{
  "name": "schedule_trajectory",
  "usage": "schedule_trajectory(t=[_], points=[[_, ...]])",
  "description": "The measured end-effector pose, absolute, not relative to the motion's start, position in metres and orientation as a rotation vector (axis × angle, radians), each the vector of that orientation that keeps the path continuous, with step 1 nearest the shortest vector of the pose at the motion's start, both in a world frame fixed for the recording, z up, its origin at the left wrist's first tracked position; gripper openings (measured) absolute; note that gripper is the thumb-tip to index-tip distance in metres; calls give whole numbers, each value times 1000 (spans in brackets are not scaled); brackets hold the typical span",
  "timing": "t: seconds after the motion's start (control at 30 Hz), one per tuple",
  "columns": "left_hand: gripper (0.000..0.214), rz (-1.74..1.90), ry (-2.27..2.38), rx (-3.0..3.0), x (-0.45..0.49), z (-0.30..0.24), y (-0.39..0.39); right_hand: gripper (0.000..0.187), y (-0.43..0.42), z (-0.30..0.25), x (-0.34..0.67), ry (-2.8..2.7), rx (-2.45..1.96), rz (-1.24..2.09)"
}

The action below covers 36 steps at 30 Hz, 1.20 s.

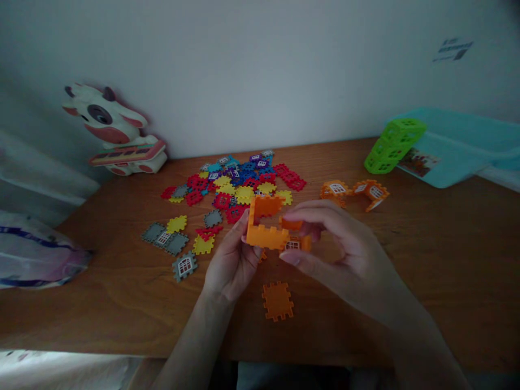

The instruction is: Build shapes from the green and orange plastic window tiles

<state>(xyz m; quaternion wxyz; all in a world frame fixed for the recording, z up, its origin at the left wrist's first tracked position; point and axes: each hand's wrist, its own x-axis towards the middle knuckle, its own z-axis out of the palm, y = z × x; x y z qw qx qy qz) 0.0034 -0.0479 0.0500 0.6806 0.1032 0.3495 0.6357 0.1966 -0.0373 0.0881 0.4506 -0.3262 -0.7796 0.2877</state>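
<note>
Both hands hold a partly joined orange tile box (pixel 266 225) above the middle of the wooden table (pixel 439 254). My left hand (pixel 231 260) grips its left side with fingers closed. My right hand (pixel 337 244) pinches an orange window tile (pixel 294 241) against the box's right side. A single flat orange tile (pixel 277 300) lies on the table just below the hands. Behind them spreads a pile of loose interlocking tiles (pixel 239 181) in red, yellow, blue, purple and grey.
A joined strip of orange window tiles (pixel 355 192) lies at the right. A green tile block (pixel 394 145) leans against a turquoise bin (pixel 459 149) at the back right. A cow toy (pixel 116 132) stands back left by the wall. A plastic bag (pixel 36 254) sits at the left edge.
</note>
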Motion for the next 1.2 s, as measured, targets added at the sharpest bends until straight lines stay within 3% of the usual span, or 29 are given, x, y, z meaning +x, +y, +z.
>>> schedule_trajectory(t=[0.1, 0.3, 0.67, 0.83, 0.9, 1.03, 1.2], points=[[10, 1425, 793, 307, 9, 51, -51, 31, -44, 86, 182, -1930, -751, 721], [26, 1445, 795, 622, 15, 51, -57, 12, -47, 84, 175, -1899, -717, 729], [31, 1382, 1138, 920, -6, 50, -53, 9, -39, 89, 209, -1715, -974, 558], [56, 1115, 1498, 1403, -7, 35, -56, 6, -31, 84, 217, -1595, -1014, 544], [49, 1062, 1523, 1533, -3, 31, -58, 8, -28, 81, 218, -1581, -1047, 543], [13, 1008, 1477, 1726, 2, 27, -57, 10, -25, 77, 222, -1556, -1055, 575], [10, 1032, 1465, 1692, 2, 23, -53, 10, -24, 76, 225, -1572, -1080, 543]])
